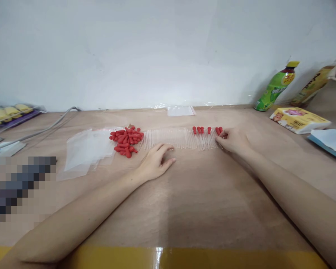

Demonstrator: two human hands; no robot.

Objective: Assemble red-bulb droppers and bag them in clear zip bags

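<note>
The right hand (pixel 235 140) seems to hide parts of some clear tubes (pixel 207 140).

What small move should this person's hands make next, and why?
Probably the left hand should take one of the loose, piled red, bulb-shaped caps: that hand appears empty and lies close by, and most of the thin, clear tubes in the row look uncapped. The right hand is at the row's capped end.

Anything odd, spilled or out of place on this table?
Nothing looks spilled or damaged. A pixelated patch at the left edge is odd: it hides what lies there. The green bottle seems to lean right, maybe lens distortion. The heaped red bulbs just look untidy beside the clear tubes.
</note>
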